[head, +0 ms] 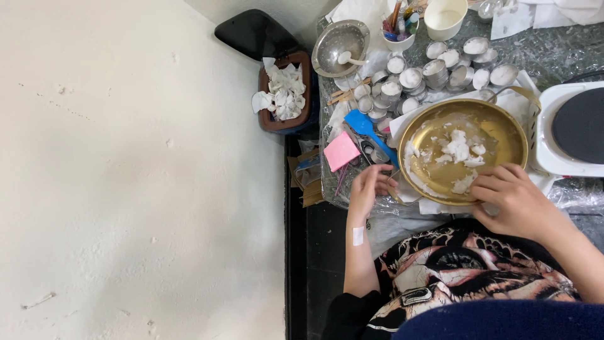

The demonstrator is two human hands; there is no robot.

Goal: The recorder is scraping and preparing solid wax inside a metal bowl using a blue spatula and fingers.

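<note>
While the right hand (516, 204) curls its fingers onto the near rim of the brass bowl (497, 129) of white wax lumps (459, 151) at the bench's near edge, the left hand (368, 189), fingers loosely bent and holding nothing visible, sits just left of it.

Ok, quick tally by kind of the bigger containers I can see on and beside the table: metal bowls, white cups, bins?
Gold metal bowl with white chunks, both hands at its near rim (left hand, right hand): 1
Silver strainer bowl: 1
White cups (large white cup, small cup of pens): 2
Brown bin of crumpled paper: 1
Total: 5
</note>
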